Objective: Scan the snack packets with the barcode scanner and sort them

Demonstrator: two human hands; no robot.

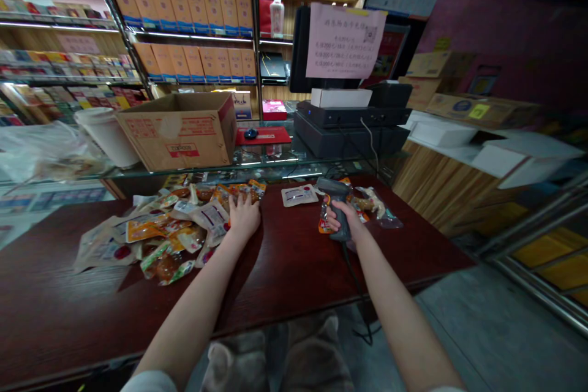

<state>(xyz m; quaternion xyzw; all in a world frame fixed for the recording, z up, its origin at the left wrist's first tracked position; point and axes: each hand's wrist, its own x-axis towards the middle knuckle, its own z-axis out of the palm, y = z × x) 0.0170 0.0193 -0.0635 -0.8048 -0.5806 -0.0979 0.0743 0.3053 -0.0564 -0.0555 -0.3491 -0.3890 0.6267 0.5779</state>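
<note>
Pkt pile is touched at its R end by L hand, fingers spread; scanner is gripped by R hand's curled fingers, well apart.

Snack pouches are glossy, creased plastic film; the handheld barcode scanner is smooth, apparently matt plastic. The tabletop shows glossy wood, the carton matt cardboard.

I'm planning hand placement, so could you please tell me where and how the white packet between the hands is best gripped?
I'd probably pinch the white packet by its left edge, coming from where the left hand is: it lies flat, bare tabletop borders that edge, and the scanner crowds its right end.
</note>
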